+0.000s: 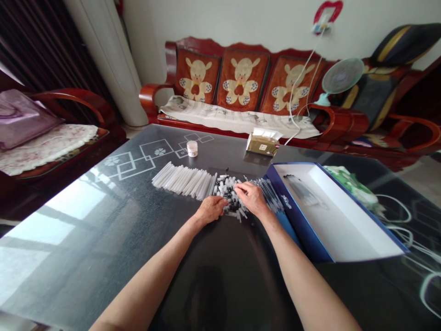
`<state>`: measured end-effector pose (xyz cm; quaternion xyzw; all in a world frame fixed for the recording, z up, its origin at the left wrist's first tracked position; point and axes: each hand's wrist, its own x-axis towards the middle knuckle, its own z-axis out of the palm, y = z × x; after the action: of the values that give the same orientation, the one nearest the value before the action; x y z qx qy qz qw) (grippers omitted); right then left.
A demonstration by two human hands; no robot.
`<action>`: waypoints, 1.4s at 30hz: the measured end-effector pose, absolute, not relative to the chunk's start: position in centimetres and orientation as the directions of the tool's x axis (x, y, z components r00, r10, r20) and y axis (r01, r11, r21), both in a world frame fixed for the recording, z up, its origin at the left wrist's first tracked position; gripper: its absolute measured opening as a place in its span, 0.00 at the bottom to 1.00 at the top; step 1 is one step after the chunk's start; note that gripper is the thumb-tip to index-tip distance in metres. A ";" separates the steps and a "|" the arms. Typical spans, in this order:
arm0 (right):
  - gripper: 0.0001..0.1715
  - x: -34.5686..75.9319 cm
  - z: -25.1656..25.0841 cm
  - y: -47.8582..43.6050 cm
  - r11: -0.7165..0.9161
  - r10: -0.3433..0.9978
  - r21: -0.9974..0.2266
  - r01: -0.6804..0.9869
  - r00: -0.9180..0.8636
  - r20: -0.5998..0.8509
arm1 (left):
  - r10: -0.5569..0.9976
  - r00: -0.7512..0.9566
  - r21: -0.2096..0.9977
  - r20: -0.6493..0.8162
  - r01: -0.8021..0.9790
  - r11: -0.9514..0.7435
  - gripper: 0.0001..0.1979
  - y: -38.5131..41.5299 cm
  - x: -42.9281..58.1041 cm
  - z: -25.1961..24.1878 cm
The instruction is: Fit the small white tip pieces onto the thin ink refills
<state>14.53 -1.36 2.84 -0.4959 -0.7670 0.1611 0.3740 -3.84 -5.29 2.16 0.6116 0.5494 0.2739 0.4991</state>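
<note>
Your left hand (pixel 211 208) and right hand (pixel 253 197) bend narrowed fingers (pixel 241 187) at small pieces (pixel 226 183), grip unclear; tubes (pixel 186 179), ten o'clock.

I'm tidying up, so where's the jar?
In the head view, the jar stands left of center on the table, just beyond the white tubes.

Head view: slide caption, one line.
Left hand and right hand at a pile of small parts, between pale tubes and an open blue box.
</note>
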 end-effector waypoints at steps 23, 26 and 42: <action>0.20 17.4 1.8 -7.9 0.080 0.955 -0.944 0.319 0.247 0.164 | 0.910 0.328 0.416 0.253 0.812 -0.409 0.16 -7.1 -2.8 2.4; 0.17 17.7 1.6 -7.9 0.228 0.879 -0.813 0.535 0.247 0.409 | 0.866 0.390 0.308 0.313 0.821 -0.482 0.17 -6.9 -2.8 1.7; 0.13 18.5 2.5 -6.0 0.335 0.869 -0.275 0.901 -0.183 0.460 | 0.759 0.339 0.194 0.556 0.835 -0.516 0.17 -6.3 -3.5 0.6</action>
<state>18.48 -6.02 2.46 -0.5757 -0.7685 -0.0291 0.2777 -3.49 -6.30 0.56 0.8159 0.4882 0.3035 -0.0626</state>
